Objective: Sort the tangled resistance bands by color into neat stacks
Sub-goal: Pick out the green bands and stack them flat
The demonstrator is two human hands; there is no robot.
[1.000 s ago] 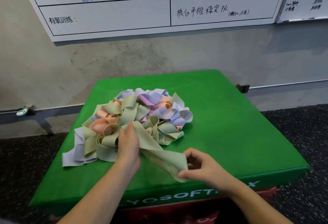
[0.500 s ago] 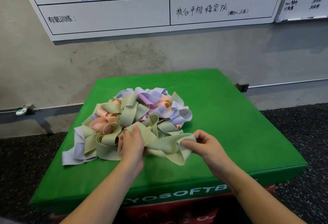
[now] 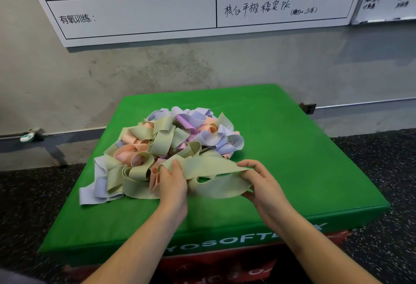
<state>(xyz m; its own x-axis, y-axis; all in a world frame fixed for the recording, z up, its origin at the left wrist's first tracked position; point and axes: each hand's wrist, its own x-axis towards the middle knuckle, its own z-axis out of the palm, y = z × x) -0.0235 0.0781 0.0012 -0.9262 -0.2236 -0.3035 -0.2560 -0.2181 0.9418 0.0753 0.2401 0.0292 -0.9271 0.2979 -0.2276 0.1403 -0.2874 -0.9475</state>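
Observation:
A tangled pile of resistance bands (image 3: 171, 144) in olive green, peach, lavender and purple lies on the left half of a green soft box (image 3: 304, 159). One olive green band (image 3: 211, 166) is stretched out flat along the pile's near edge. My left hand (image 3: 172, 182) grips its left end against the pile. My right hand (image 3: 258, 180) pinches its right end between thumb and fingers, just above the green surface. The band's lower loop (image 3: 222, 188) hangs between both hands.
The green box rests on a red one (image 3: 213, 265), on dark speckled floor (image 3: 382, 171). A grey wall with whiteboards (image 3: 202, 2) stands behind. The box's right half shows bare green.
My right hand has moved up and to the right, pulling the olive green band from a bunched fold into a flat stretched strip. My left hand stayed at the pile's edge.

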